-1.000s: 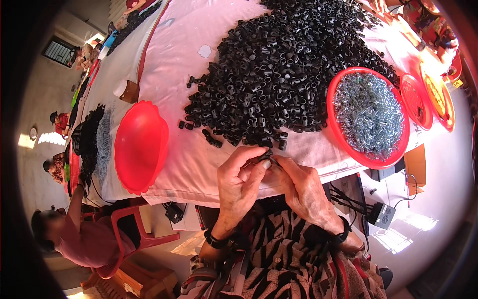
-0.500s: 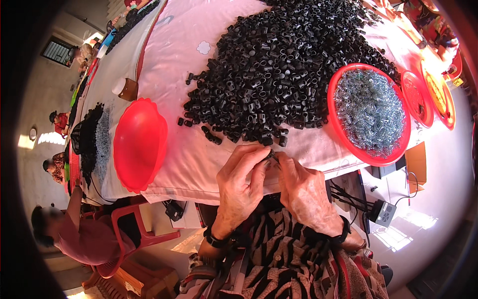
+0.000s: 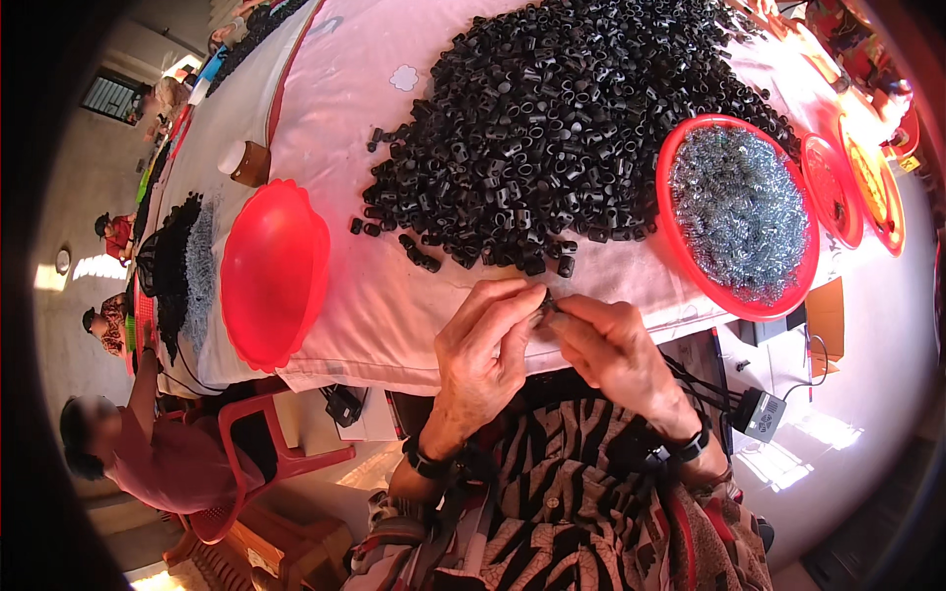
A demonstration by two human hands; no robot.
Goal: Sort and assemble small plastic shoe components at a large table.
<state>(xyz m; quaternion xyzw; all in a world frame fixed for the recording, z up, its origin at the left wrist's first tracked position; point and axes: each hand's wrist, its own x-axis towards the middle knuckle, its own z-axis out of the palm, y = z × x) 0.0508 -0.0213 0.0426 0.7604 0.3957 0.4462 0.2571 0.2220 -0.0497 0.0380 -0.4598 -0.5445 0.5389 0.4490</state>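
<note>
Between my two hands, over the near edge of the pink cloth (image 3: 340, 172), sits a small dark part (image 3: 547, 304), mostly covered by my fingertips. What shows of it is black; its full shape is hidden. In front of me spreads a heap of black plastic pieces (image 3: 552, 133), short, hollow and ring-like, some glinting along their rims, with a few strays (image 3: 419, 253) lying just beside it on the cloth. To my right, a red basin (image 3: 761, 312) holds a tangle of silvery-blue metal coils (image 3: 737, 212).

Any lettering on the pieces is too small for me to make out. At the far right, a small yellow label (image 3: 909, 164) bears a dark mark I can't read.

My left hand (image 3: 481, 347) is closed, pinching the part between thumb and fingertips. My right hand (image 3: 618, 357) has its fingers curled in beside it; I can't tell whether they grip it too.
</note>
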